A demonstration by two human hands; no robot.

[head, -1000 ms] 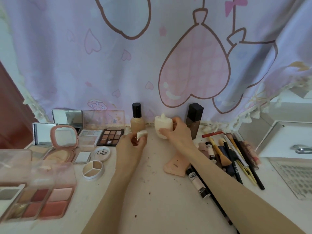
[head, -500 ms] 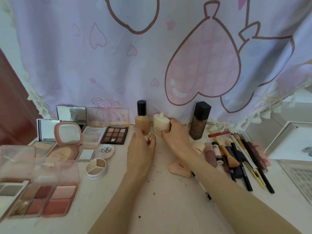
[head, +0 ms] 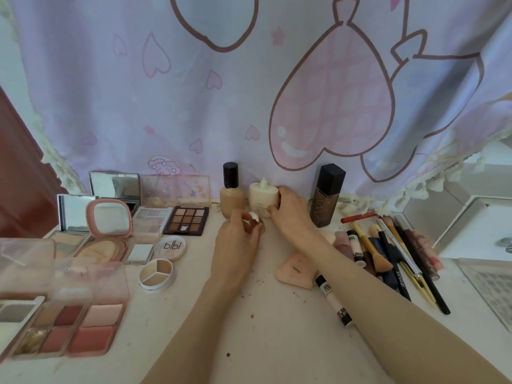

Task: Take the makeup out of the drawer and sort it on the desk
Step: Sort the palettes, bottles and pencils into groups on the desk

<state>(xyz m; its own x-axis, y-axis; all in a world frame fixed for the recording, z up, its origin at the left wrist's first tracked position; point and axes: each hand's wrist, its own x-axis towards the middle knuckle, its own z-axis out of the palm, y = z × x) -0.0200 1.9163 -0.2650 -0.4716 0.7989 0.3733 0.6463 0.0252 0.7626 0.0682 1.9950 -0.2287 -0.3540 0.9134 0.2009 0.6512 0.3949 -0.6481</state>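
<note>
While your right hand (head: pixel 291 214) grips the cream bottle (head: pixel 263 199) at the far side of the bench (head: pixel 263 342), your left hand (head: pixel 235 242) pinches a small rose-gold cap (head: pixel 253 217) just near of that bottle. The cream bottle stands upright with its nozzle bare, between the beige foundation bottle (head: pixel 231 196) on its left and the dark brown bottle (head: pixel 327 195) on its right; all three stand in a row against the heart-print curtain (head: pixel 249 92). Your right fingers curl round the bottle's right side, thumb at its base. Your left fingers close on the cap; whether the cap touches the bench cannot be told.

Left of your hands lie the palettes and compacts: a brown eyeshadow palette (head: pixel 186 220), a pink round-cornered compact (head: pixel 109 218) open with its mirror up, a round "blbl" case (head: pixel 170 247), a three-part round concealer pot (head: pixel 156 274) and a blush palette (head: pixel 74 328) at the near left. Right of your right forearm lie a pink sponge (head: pixel 293 273), a black-and-white tube (head: pixel 333 303), and a bundle of brushes and pencils (head: pixel 396 256) laid side by side.
</note>
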